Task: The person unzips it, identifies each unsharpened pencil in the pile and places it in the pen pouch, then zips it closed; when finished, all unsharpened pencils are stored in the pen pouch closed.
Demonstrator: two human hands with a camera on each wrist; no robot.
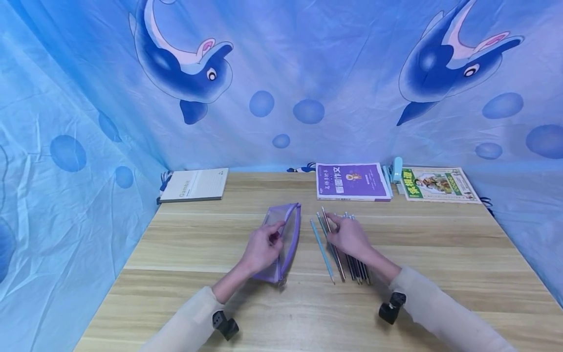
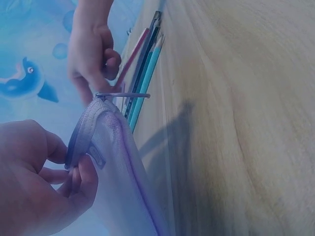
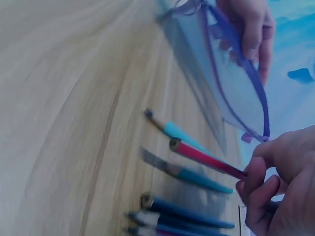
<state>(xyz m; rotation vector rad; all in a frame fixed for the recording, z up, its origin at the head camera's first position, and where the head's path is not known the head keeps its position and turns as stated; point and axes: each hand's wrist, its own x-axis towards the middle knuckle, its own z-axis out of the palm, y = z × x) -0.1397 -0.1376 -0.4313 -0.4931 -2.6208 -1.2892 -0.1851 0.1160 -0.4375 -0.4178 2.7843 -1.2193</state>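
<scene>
In the head view my left hand point(image 1: 264, 247) grips one side of a purple mesh zip pencil pouch point(image 1: 291, 239), which stands with its mouth open toward the right. The left wrist view shows thumb and fingers pinching the pouch's zipper edge point(image 2: 74, 142). My right hand point(image 1: 349, 236) pinches a red pencil point(image 3: 202, 157) near one end, its other end pointing back toward me. A light blue pencil point(image 1: 322, 249) lies between the pouch and the right hand. Several dark pencils point(image 1: 358, 269) lie side by side on the table, partly hidden under that hand.
Along the back of the wooden table point(image 1: 184, 254) lie a white notebook point(image 1: 193, 185), a purple book point(image 1: 354, 183) and a green and yellow book point(image 1: 442, 185). A light blue object point(image 1: 397, 168) stands between those two books. A blue dolphin-print curtain point(image 1: 281, 63) hangs behind.
</scene>
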